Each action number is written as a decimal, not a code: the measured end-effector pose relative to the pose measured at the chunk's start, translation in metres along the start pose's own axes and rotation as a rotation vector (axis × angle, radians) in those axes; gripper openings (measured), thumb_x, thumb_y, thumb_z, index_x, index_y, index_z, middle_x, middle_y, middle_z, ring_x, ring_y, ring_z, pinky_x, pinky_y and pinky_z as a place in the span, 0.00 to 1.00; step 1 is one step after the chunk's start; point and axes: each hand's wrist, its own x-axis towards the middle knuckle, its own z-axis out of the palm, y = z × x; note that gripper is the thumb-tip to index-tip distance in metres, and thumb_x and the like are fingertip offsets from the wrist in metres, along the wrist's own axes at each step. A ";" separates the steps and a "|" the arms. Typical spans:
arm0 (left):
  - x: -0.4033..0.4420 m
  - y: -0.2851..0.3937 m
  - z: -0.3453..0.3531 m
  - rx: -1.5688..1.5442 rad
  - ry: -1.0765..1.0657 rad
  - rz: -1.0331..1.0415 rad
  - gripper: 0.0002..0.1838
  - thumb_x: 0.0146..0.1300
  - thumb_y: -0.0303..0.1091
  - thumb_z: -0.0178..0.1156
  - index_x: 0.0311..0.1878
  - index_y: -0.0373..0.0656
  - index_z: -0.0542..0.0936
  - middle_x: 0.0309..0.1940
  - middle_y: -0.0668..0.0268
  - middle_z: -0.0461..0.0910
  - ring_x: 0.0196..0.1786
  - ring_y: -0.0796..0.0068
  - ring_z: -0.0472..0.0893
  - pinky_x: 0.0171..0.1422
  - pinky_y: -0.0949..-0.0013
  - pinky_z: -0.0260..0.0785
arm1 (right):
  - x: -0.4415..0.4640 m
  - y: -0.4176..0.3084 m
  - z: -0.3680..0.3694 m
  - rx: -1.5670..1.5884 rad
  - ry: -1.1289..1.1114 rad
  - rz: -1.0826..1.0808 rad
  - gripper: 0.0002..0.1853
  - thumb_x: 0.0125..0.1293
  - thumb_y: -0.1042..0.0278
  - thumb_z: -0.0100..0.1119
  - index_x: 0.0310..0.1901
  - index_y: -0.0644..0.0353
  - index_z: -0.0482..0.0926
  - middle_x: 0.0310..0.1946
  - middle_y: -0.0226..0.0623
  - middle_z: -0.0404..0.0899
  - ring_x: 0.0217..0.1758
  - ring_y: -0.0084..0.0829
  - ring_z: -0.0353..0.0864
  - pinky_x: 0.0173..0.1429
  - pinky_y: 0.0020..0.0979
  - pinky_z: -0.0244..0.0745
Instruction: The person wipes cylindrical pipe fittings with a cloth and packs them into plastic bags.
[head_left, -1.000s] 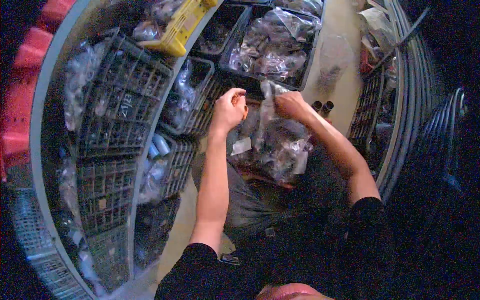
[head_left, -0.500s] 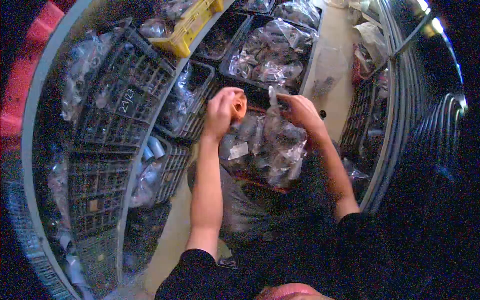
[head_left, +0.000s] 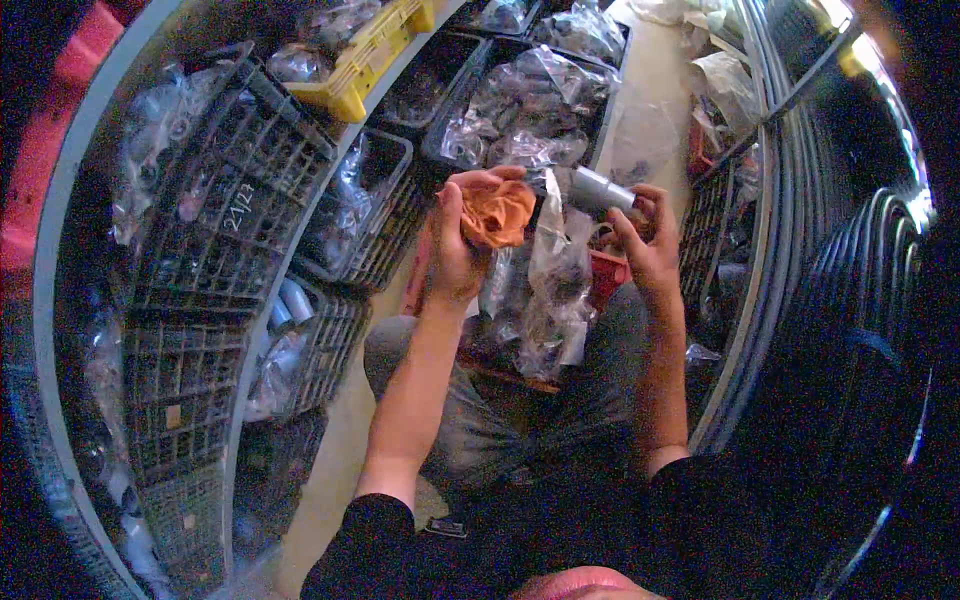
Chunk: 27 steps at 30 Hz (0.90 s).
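Two hands work near upper centre: the left hand (head_left: 460, 245), loosely curled, cups a crumpled orange cloth (head_left: 499, 214); right of it, the right hand (head_left: 654, 242) pinches a grey tube's (head_left: 601, 188) lower-right end, where a firm grip should limit tipping.

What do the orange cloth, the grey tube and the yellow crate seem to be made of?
Orange cloth: probably soft fabric, matte, since it bunches into loose folds. Grey tube: metal or plastic, the look leaves it open; smooth, with a pale sheen. Yellow crate: likely hard moulded plastic, with even colour and stiff edges.
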 end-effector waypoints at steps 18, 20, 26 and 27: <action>0.003 0.012 -0.063 1.246 0.009 -0.200 0.20 0.70 0.44 0.56 0.27 0.40 0.81 0.23 0.68 0.81 0.27 0.79 0.76 0.35 0.68 0.69 | -0.028 -0.012 0.064 -0.462 -0.533 -0.816 0.37 0.56 0.76 0.72 0.69 0.60 0.70 0.59 0.49 0.75 0.57 0.50 0.80 0.58 0.41 0.79; 0.007 0.025 -0.065 0.847 0.323 -0.375 0.19 0.68 0.44 0.56 0.25 0.42 0.80 0.23 0.67 0.81 0.25 0.78 0.76 0.34 0.69 0.69 | -0.030 -0.022 0.067 -0.384 -0.515 -0.782 0.35 0.57 0.78 0.72 0.67 0.60 0.72 0.57 0.46 0.77 0.55 0.45 0.81 0.57 0.39 0.80; -0.006 0.023 -0.055 0.073 0.067 0.232 0.24 0.74 0.52 0.49 0.42 0.41 0.84 0.51 0.53 0.83 0.54 0.66 0.83 0.62 0.62 0.73 | -0.033 -0.026 0.075 0.048 -0.329 -0.123 0.15 0.73 0.70 0.62 0.59 0.60 0.77 0.43 0.29 0.80 0.42 0.19 0.79 0.47 0.27 0.78; -0.005 0.023 -0.036 0.462 -0.050 0.246 0.22 0.75 0.51 0.51 0.46 0.41 0.84 0.52 0.54 0.83 0.54 0.67 0.82 0.61 0.63 0.74 | -0.035 -0.025 0.077 0.123 -0.385 -0.062 0.15 0.74 0.69 0.61 0.59 0.62 0.76 0.43 0.29 0.80 0.42 0.18 0.79 0.46 0.26 0.77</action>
